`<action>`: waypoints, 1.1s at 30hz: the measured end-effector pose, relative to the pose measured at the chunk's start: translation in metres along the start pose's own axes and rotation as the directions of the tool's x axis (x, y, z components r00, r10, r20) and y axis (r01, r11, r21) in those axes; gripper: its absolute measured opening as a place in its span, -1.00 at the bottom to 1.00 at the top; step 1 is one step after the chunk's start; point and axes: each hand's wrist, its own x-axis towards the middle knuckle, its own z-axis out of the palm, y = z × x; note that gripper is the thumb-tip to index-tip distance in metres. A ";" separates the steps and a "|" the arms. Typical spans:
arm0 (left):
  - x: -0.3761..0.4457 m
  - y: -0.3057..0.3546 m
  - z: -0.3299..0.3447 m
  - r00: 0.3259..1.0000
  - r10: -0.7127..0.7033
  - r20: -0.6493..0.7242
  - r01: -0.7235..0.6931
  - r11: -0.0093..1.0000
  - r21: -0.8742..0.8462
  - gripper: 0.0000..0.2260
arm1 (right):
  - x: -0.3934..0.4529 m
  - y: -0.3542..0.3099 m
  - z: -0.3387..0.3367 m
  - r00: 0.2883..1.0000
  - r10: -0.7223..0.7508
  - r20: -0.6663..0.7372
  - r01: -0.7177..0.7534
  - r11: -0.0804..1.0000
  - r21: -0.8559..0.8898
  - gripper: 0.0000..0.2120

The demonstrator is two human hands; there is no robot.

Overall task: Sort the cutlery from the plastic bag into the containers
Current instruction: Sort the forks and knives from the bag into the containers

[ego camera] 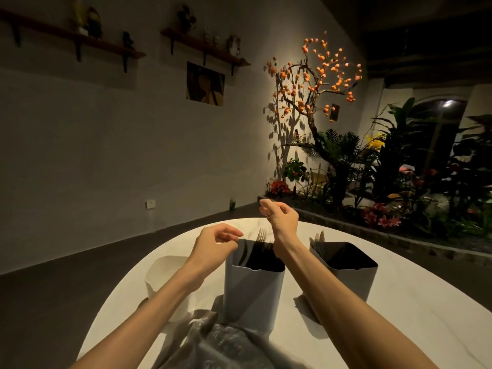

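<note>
The left hand (213, 242) hovers at the near-left rim of the middle container (253, 291), fingers loosely curled and holding nothing; the right hand (279, 215) hangs above it, likewise empty; forks (261, 235) stand inside; the plastic bag (221, 344) lies near on the worktop (412, 315); probably reach back for the bag next, gripping handles, matching each type to its container.

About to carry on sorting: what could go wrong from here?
1. The left hand is at the middle container rim; a nudge might tip this tall container.
2. Fork tines stick up beside the right hand wrist; lowering it could snag them.
3. The bag lies near the table edge and may slide off.
</note>
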 end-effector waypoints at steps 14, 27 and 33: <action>-0.070 0.045 -0.025 0.989 0.044 0.144 -0.047 0.999 0.020 -0.81 | -0.097 -0.077 -0.077 0.889 0.013 0.457 0.186 0.903 -0.387 -0.78; -0.243 0.033 0.066 0.740 -0.190 0.645 -0.305 0.761 0.573 -0.05 | -0.220 -0.066 -0.199 0.365 0.857 0.363 0.288 0.267 -0.920 -0.80; -0.240 0.036 0.067 0.888 -0.081 0.453 -0.148 0.881 0.449 -0.33 | -0.240 -0.023 -0.218 0.543 0.638 0.546 0.498 0.279 -0.821 -0.55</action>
